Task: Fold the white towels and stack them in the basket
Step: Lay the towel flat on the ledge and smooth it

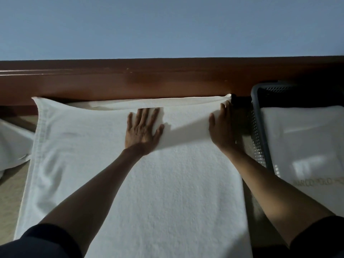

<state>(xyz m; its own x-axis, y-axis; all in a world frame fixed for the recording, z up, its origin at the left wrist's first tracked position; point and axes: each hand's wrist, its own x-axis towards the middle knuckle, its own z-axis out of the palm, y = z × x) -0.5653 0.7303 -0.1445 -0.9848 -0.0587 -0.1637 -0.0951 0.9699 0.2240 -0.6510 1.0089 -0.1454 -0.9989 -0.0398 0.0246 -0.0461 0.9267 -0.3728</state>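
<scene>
I see left hand (143,129) flat, fingers spread, pressing the white towel (167,183). Right hand (221,127) is straight-fingered along its right edge, gripping nothing. Towel reaches the far edge of the beige surface (11,183). Grey basket (257,135) at the right edge holds a folded towel (301,142).

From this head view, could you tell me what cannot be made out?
Head view:
- Basket: far side cut off by the right edge.
- Folded towel inside: lettering too blurred to read; anything beneath it hidden.
- Spread towel: near end cut off by the bottom edge.
- Cloth at left: cropped by the left edge.
</scene>
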